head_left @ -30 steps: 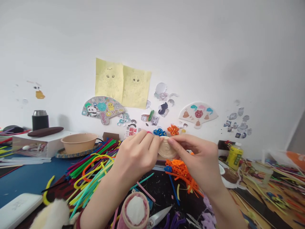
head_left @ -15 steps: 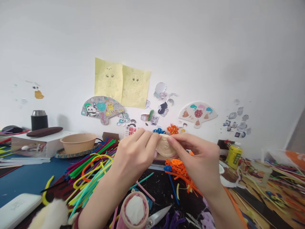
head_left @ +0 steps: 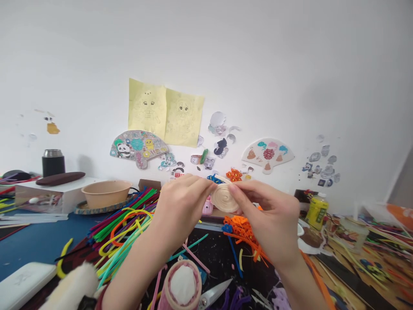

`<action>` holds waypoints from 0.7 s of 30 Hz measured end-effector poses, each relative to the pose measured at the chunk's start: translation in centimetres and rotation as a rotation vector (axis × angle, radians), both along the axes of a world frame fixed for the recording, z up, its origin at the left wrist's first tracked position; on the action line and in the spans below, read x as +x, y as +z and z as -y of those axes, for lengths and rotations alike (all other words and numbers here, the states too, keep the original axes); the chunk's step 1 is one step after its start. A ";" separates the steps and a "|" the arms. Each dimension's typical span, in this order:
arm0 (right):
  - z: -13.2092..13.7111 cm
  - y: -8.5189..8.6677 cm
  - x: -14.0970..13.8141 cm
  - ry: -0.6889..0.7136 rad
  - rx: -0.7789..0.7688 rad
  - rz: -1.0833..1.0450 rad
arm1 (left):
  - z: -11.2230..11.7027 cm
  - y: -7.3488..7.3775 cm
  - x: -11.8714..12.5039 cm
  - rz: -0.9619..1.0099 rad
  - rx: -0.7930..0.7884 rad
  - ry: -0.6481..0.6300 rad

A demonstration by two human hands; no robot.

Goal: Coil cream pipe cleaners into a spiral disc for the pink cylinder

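Both of my hands are raised in front of me, pinching a flat beige spiral disc (head_left: 223,198) wound from pipe cleaner. My left hand (head_left: 183,206) grips its left edge with closed fingers. My right hand (head_left: 269,215) holds its right side between thumb and fingertips. Below the disc lies a tangle of orange pipe cleaners (head_left: 247,232) on a dark mat (head_left: 219,254).
A heap of coloured pipe cleaners (head_left: 125,224) lies to the left, a beige bowl (head_left: 106,193) behind it. Scissors (head_left: 214,292) and a pink roll (head_left: 182,284) sit near me. A yellow bottle (head_left: 317,210) stands at the right. Paper fans and drawings hang on the wall.
The spiral disc has tilted slightly between my fingers and my left fingers have shifted along its edge. A small pink object behind the disc is now uncovered.
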State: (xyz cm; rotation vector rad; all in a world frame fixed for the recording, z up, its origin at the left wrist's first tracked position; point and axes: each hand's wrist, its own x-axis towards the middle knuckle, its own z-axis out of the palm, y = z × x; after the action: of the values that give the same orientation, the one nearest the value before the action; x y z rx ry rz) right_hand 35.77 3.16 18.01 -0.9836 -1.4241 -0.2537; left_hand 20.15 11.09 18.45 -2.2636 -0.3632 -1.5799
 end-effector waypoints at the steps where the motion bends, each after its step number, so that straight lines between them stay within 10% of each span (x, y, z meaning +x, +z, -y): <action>1: 0.0 0.0 0.0 0.010 -0.009 -0.011 | -0.1 0.1 -0.1 -0.001 -0.045 -0.030; 6: -0.6 -0.2 0.3 0.063 -0.055 -0.049 | -0.1 0.4 -0.4 0.039 -0.129 -0.002; 21: -0.6 0.2 0.7 0.231 -0.247 -0.184 | 0.6 0.6 -0.3 0.005 0.293 0.182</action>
State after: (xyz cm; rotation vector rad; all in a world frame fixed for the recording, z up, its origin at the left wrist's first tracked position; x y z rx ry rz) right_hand 36.48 3.78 18.17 -1.0026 -1.4053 0.1831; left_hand 19.87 10.48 19.08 -1.9478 -0.3068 -1.4426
